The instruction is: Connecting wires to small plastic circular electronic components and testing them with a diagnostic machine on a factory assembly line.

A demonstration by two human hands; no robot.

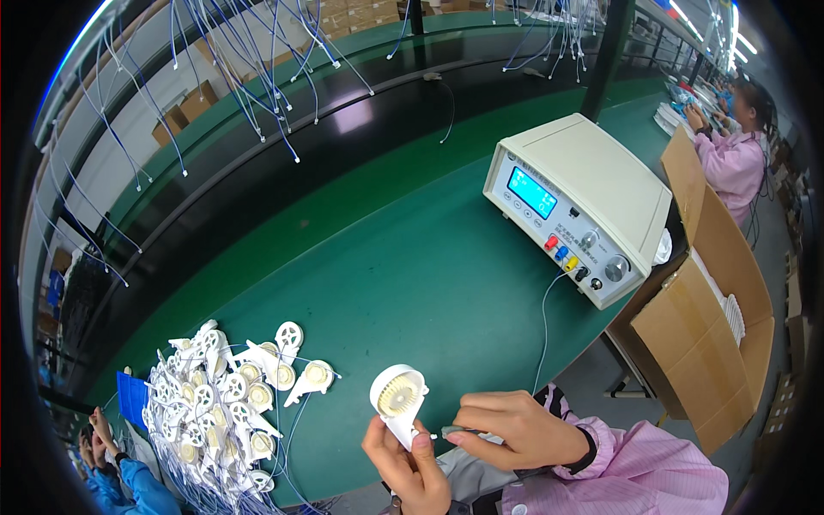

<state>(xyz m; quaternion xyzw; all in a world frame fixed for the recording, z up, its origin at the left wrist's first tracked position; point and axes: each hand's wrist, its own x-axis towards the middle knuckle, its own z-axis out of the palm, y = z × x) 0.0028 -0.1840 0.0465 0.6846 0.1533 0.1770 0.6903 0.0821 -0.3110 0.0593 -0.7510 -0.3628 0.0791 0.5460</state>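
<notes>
My left hand (410, 470) is closed round the narrow outlet end of a small white blower fan (398, 396). The fan's round housing with its cream bladed wheel faces up above the fingers. Just to the right, my right hand (519, 431) pinches a small grey plug-like piece (452, 432) between thumb and fingers, close to a tiny white connector at the fan. Whether the two touch is too small to tell. A heap of similar white blower fans (210, 403) with thin blue and white wires lies on the green bench at the left.
A cream test instrument (579, 206) with a lit blue display stands at the back right, its thin lead (544, 330) dropping toward my right arm. An open cardboard box (699, 330) is beyond the bench edge. Wires (266, 77) hang overhead. Co-workers sit left (137, 481) and far right (730, 163).
</notes>
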